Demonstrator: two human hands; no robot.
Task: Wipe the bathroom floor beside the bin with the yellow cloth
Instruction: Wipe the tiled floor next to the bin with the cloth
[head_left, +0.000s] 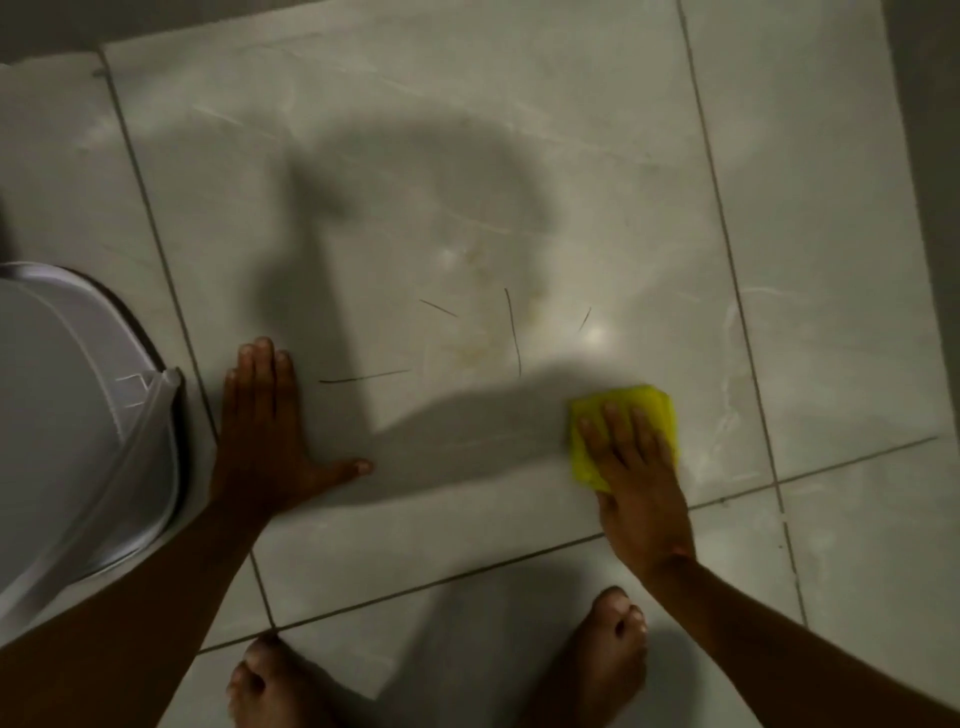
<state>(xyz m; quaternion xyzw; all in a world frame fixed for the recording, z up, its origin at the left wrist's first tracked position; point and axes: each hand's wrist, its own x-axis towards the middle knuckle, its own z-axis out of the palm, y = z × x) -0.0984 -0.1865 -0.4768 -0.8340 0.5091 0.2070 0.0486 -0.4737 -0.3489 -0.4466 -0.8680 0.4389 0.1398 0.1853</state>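
A folded yellow cloth (628, 402) lies flat on the pale tiled floor (467, 156) at the right. My right hand (631, 467) presses down on it with fingers spread over its top. My left hand (265, 431) rests flat on the floor, palm down and fingers apart, right beside the white bin (62, 415) at the left edge. Between the two hands the tile carries a yellowish stain (483, 338) and a few thin dark hairs (514, 332).
The bin has a clear liner bag (150, 431) hanging over its rim. My two bare feet (608, 660) stand at the bottom of the view. Dark grout lines (727, 249) cross the floor. A wall base runs along the top and right edges.
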